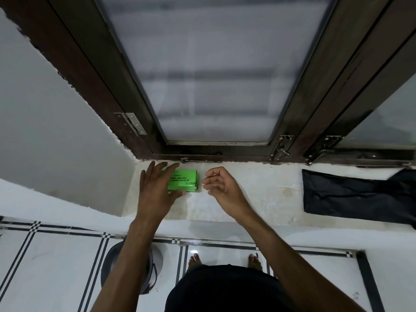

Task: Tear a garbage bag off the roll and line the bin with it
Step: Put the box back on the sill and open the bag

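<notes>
While the left hand (155, 190) spreads its fingers over the green box (185, 180), the right hand (221, 188) hovers loosely curled beside it.

The person wore a dark garment (225, 287) over the torso. Both forearms were bare, without sleeves. The feet (195, 260) were bare too.

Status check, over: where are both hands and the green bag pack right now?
Left hand open, over green pack on sill. Right hand open, beside it, empty. Black bag flat at right. Bin below, unlined. Nothing blocking.
</notes>
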